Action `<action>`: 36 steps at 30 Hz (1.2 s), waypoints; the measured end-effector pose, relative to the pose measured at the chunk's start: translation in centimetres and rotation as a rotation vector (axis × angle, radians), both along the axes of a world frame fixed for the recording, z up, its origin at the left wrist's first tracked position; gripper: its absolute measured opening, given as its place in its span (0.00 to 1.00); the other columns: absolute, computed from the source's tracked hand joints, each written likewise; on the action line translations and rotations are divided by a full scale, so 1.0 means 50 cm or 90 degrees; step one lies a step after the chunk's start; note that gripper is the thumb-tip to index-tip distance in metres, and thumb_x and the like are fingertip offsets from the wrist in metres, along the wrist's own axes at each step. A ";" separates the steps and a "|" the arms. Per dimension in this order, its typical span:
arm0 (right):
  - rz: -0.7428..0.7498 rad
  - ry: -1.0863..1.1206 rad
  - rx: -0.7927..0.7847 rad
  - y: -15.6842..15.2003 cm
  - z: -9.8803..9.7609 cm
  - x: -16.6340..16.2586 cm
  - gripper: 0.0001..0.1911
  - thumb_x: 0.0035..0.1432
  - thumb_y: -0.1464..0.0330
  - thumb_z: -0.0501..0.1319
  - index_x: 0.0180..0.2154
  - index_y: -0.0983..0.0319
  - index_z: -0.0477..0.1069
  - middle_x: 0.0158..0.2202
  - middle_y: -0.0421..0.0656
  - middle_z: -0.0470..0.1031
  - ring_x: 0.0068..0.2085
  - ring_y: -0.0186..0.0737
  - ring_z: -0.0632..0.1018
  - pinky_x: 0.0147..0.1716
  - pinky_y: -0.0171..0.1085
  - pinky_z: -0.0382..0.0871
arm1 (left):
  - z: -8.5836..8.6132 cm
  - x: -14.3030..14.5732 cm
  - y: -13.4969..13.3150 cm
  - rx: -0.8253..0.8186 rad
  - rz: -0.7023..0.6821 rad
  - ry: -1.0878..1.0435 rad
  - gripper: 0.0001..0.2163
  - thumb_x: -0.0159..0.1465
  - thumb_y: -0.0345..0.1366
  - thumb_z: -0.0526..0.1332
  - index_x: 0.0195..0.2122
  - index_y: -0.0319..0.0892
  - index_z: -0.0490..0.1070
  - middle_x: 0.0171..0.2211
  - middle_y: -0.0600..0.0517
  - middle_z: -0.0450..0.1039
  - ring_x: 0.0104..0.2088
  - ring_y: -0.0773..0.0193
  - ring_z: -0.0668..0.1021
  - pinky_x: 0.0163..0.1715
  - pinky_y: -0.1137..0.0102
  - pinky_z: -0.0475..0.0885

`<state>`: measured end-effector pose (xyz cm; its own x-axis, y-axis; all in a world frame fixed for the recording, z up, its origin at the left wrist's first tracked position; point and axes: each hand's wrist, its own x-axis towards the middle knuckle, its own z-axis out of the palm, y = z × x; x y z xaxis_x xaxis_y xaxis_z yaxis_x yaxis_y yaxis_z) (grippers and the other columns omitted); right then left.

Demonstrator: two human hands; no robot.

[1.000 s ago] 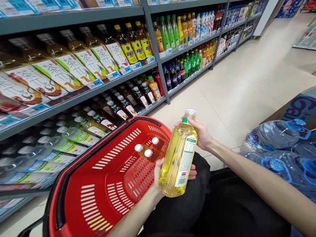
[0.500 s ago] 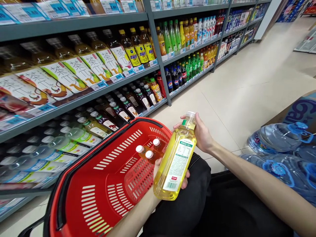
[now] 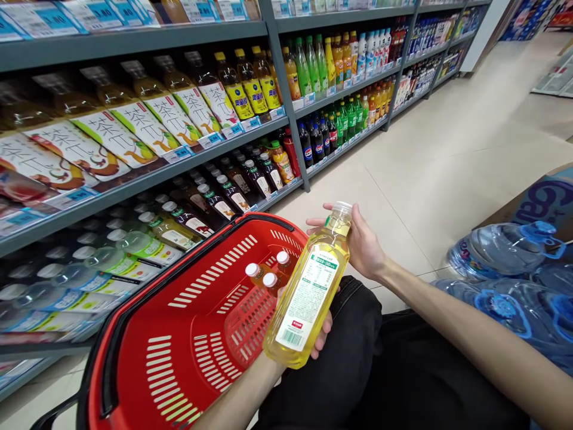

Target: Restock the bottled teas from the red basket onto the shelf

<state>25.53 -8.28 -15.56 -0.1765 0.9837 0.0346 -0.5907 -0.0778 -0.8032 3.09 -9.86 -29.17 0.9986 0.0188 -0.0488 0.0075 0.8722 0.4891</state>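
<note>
A clear plastic bottle of yellow drink (image 3: 308, 286) is tilted in front of me, its white cap up and to the right. Its white and green back label, with a barcode low down, faces me. My left hand (image 3: 323, 339) is closed around the lower body from behind, mostly hidden by the bottle. At the neck, my right hand (image 3: 367, 245) has its thumb beside the cap and its fingers reaching behind. Just left of the bottle is a red shopping basket (image 3: 129, 316), with three white-capped bottles of orange-red drink (image 3: 257, 273) standing at its far end.
Shelves (image 3: 147, 161) of bottled drinks run along the left and into the distance. Large blue-tinted water jugs (image 3: 492, 248) lie on the right by a printed carton (image 3: 544, 200). Pale tiled floor (image 3: 403, 179) stretches ahead. My dark-clothed knee (image 3: 358, 322) is below the bottle.
The bottle has shifted slightly left and turned a little, bringing its back label round further left. My right hand's fingers have straightened more behind the neck. The basket stays put.
</note>
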 end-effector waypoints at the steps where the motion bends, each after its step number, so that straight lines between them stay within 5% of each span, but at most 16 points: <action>1: -0.002 0.003 0.002 -0.002 0.003 -0.002 0.34 0.59 0.36 0.62 0.55 0.53 0.69 0.50 0.46 0.83 0.52 0.54 0.81 0.54 0.55 0.73 | 0.001 -0.001 0.002 -0.006 -0.004 -0.018 0.43 0.60 0.63 0.55 0.72 0.44 0.58 0.37 0.45 0.79 0.32 0.52 0.82 0.32 0.58 0.77; 16: 0.004 0.037 -0.010 -0.019 0.021 -0.019 0.37 0.59 0.38 0.63 0.60 0.52 0.65 0.52 0.47 0.83 0.52 0.55 0.82 0.53 0.54 0.74 | 0.003 -0.001 -0.012 -0.013 0.049 -0.007 0.42 0.65 0.62 0.51 0.75 0.41 0.52 0.37 0.42 0.80 0.29 0.50 0.83 0.34 0.54 0.78; 23: 0.003 0.051 -0.013 -0.019 0.018 -0.017 0.38 0.59 0.38 0.63 0.62 0.51 0.64 0.51 0.47 0.83 0.50 0.55 0.82 0.53 0.55 0.75 | 0.004 0.023 -0.021 -0.104 0.025 -0.128 0.45 0.59 0.64 0.58 0.73 0.46 0.55 0.38 0.44 0.79 0.30 0.52 0.83 0.31 0.59 0.77; 27: -0.005 0.044 -0.023 -0.016 0.016 -0.017 0.39 0.60 0.37 0.62 0.64 0.51 0.63 0.51 0.48 0.83 0.53 0.57 0.81 0.51 0.56 0.75 | 0.008 0.031 -0.029 -0.088 0.068 -0.074 0.48 0.59 0.66 0.56 0.75 0.42 0.50 0.40 0.42 0.78 0.30 0.51 0.82 0.33 0.56 0.77; 32: -0.005 0.045 -0.030 -0.016 0.015 -0.017 0.40 0.60 0.37 0.62 0.64 0.52 0.62 0.51 0.48 0.83 0.53 0.57 0.81 0.52 0.56 0.75 | 0.015 0.030 -0.026 -0.009 0.105 -0.013 0.42 0.61 0.63 0.52 0.69 0.40 0.60 0.36 0.45 0.76 0.31 0.52 0.81 0.37 0.52 0.78; 36: -0.012 0.032 -0.030 -0.017 0.016 -0.017 0.40 0.63 0.37 0.58 0.66 0.52 0.61 0.53 0.49 0.82 0.54 0.57 0.81 0.54 0.57 0.74 | 0.025 0.044 -0.024 -0.058 -0.025 -0.129 0.37 0.59 0.64 0.54 0.57 0.37 0.73 0.35 0.43 0.77 0.32 0.51 0.81 0.32 0.55 0.79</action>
<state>24.70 -9.15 -14.77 -0.1568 0.9876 -0.0035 -0.6323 -0.1031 -0.7678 5.31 -11.06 -27.93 0.9881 -0.0155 0.1528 -0.0479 0.9140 0.4028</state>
